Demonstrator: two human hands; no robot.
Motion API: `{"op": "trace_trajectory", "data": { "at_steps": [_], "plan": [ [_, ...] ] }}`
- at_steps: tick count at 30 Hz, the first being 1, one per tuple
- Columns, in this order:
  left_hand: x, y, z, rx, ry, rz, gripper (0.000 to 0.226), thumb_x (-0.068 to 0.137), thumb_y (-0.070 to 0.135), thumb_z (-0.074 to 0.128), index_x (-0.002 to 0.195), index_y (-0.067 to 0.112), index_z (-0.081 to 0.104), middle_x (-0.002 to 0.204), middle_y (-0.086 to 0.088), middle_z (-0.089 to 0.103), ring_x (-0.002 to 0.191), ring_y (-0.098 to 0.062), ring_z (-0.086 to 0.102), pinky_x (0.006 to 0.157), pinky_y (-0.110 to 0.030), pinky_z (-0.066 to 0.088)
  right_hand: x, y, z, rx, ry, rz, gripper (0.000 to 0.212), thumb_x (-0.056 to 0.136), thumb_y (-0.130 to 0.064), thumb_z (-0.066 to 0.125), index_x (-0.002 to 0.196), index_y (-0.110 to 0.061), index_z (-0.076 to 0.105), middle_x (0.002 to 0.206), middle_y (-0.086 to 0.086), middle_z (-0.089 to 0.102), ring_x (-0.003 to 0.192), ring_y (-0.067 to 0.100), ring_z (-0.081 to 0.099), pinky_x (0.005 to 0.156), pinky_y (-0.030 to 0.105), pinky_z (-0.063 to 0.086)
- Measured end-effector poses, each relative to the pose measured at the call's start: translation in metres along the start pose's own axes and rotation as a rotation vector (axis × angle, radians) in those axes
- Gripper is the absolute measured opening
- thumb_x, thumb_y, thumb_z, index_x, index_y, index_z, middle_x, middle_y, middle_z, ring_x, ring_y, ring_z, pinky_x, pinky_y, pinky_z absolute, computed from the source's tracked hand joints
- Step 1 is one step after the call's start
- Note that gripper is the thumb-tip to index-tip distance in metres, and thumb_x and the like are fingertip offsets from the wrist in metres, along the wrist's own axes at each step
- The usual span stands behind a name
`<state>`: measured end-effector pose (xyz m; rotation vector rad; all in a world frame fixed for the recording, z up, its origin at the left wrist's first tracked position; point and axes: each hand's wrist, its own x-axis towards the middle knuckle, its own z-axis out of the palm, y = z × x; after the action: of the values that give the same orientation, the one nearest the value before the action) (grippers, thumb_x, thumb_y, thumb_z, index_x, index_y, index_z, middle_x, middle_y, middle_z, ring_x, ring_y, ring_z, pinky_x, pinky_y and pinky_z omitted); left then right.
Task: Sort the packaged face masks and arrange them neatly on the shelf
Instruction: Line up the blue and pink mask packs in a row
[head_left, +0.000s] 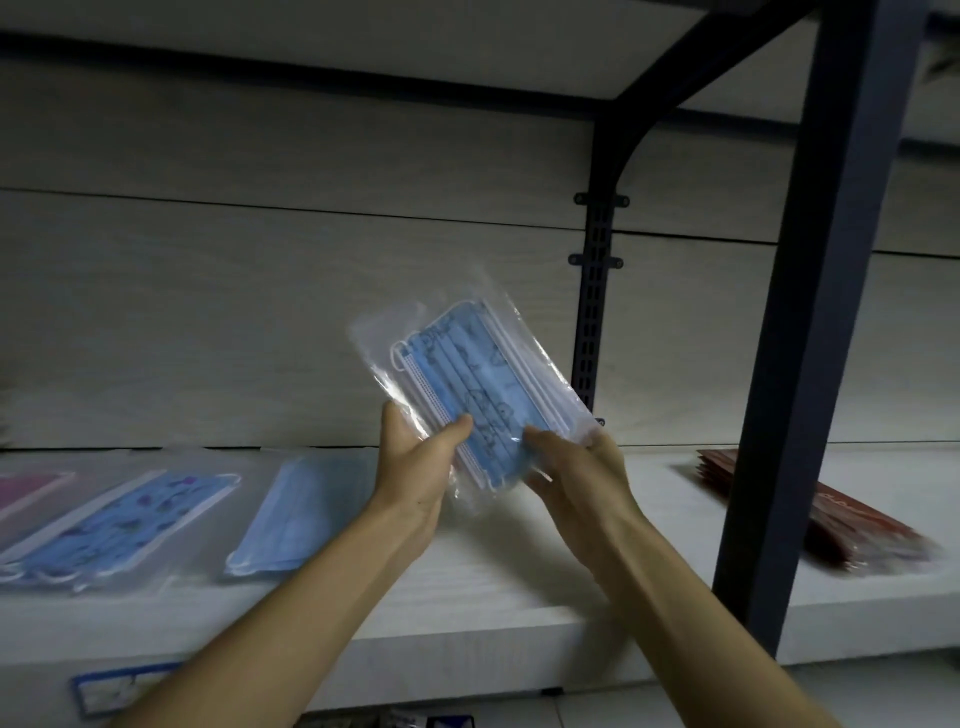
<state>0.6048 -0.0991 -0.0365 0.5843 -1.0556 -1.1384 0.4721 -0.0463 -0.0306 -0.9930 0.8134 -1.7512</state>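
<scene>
Both hands are holding one clear pack of blue printed masks (470, 395) up in front of the shelf (519, 587), tilted so its far end is leaning away and to the left of the grip; the left hand (415, 467) is curling round the pack's lower left edge with the thumb pressing on the front, and the right hand (576, 467) is cupping the lower right corner, fingers lying against the film. The pack is looking light and floppy, a soft stack of pleated fabric inside glossy, crinkly plastic that is probably sliding easily under dry fingers, so gripping through the film onto the mask stack itself, not the loose empty margin above the grip, seems the safer hold. Below and left of the grip, a plain blue pack (296, 514), a patterned blue pack (119, 525) and a pink one (26, 493) are lying flat in a row; far to the right, dark red packs (831, 514) are sitting stacked beyond the metal upright (810, 332)
</scene>
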Motion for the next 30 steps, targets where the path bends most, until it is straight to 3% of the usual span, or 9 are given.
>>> {"op": "trace_trajectory", "data": {
  "at_steps": [2,6,10,12,14,17,20,25,30],
  "plan": [
    [0.001,0.004,-0.003,-0.002,-0.001,-0.001,0.041,0.078,-0.003,0.070,0.113,0.012,0.052,0.108,-0.007,0.069,0.097,-0.021,0.069,0.082,-0.040,0.056,-0.003,-0.005,-0.001,-0.091,0.066,-0.060,0.041,0.083,0.011,0.059,0.108,-0.021,0.060,0.111,0.008,0.066,0.100,0.025,0.067,0.073,0.037,0.059],
    [0.014,0.023,-0.023,0.044,0.108,0.063,0.057,0.069,0.011,0.082,0.116,0.017,0.051,0.114,-0.008,0.065,0.100,-0.022,0.066,0.082,-0.038,0.054,-0.002,-0.013,-0.013,-0.277,0.193,-0.130,0.050,0.075,0.014,0.055,0.108,-0.023,0.061,0.109,0.004,0.065,0.102,0.023,0.063,0.086,0.044,0.056],
    [0.008,0.028,-0.038,0.361,-0.077,0.086,0.067,0.067,0.011,0.085,0.125,0.018,0.052,0.110,-0.002,0.068,0.093,-0.013,0.067,0.079,-0.023,0.054,-0.005,-0.021,-0.020,-0.391,0.281,-0.147,0.043,0.071,0.013,0.055,0.107,-0.011,0.057,0.103,0.009,0.063,0.093,0.023,0.063,0.066,0.031,0.054],
    [0.004,0.025,-0.042,0.520,-0.159,0.071,0.071,0.068,0.015,0.085,0.130,0.019,0.050,0.109,-0.003,0.068,0.095,-0.016,0.067,0.082,-0.029,0.055,-0.005,-0.023,-0.021,-0.421,0.316,-0.169,0.040,0.075,0.014,0.054,0.098,-0.018,0.053,0.099,0.009,0.063,0.088,0.026,0.063,0.063,0.037,0.055],
    [-0.001,0.024,-0.041,0.577,-0.217,0.031,0.062,0.070,0.014,0.084,0.123,0.021,0.054,0.108,-0.002,0.068,0.096,-0.016,0.066,0.082,-0.033,0.056,-0.004,-0.025,-0.022,-0.481,0.321,-0.189,0.037,0.081,0.011,0.053,0.094,-0.024,0.051,0.100,0.010,0.063,0.089,0.028,0.064,0.073,0.047,0.058],
    [-0.008,0.021,-0.038,0.582,-0.265,-0.016,0.039,0.074,0.010,0.080,0.103,0.026,0.059,0.103,0.001,0.069,0.094,-0.013,0.066,0.079,-0.028,0.056,-0.007,-0.023,-0.024,-0.516,0.341,-0.207,0.029,0.086,0.002,0.053,0.093,-0.026,0.050,0.100,0.008,0.062,0.089,0.026,0.064,0.076,0.048,0.058],
    [-0.012,0.018,-0.036,0.579,-0.258,-0.001,0.043,0.072,0.010,0.081,0.103,0.025,0.055,0.103,0.002,0.067,0.096,-0.014,0.065,0.083,-0.030,0.054,-0.012,-0.016,-0.029,-0.557,0.364,-0.218,0.025,0.088,-0.008,0.057,0.103,-0.026,0.050,0.100,0.004,0.062,0.086,0.022,0.065,0.068,0.039,0.058],
    [-0.014,0.012,-0.033,0.585,-0.222,0.032,0.054,0.070,0.007,0.083,0.110,0.019,0.047,0.106,0.002,0.062,0.098,-0.012,0.062,0.087,-0.031,0.051,-0.016,-0.013,-0.034,-0.584,0.391,-0.233,0.038,0.090,-0.011,0.058,0.122,-0.022,0.041,0.095,-0.001,0.056,0.080,0.013,0.060,0.056,0.022,0.048],
    [-0.013,0.004,-0.035,0.587,-0.238,-0.041,0.054,0.073,0.005,0.080,0.114,0.018,0.048,0.109,-0.002,0.063,0.102,-0.017,0.062,0.088,-0.034,0.053,-0.016,-0.010,-0.034,-0.594,0.380,-0.174,0.039,0.089,-0.010,0.056,0.125,-0.017,0.043,0.098,0.003,0.058,0.084,0.016,0.061,0.063,0.028,0.052]
  ]
}}
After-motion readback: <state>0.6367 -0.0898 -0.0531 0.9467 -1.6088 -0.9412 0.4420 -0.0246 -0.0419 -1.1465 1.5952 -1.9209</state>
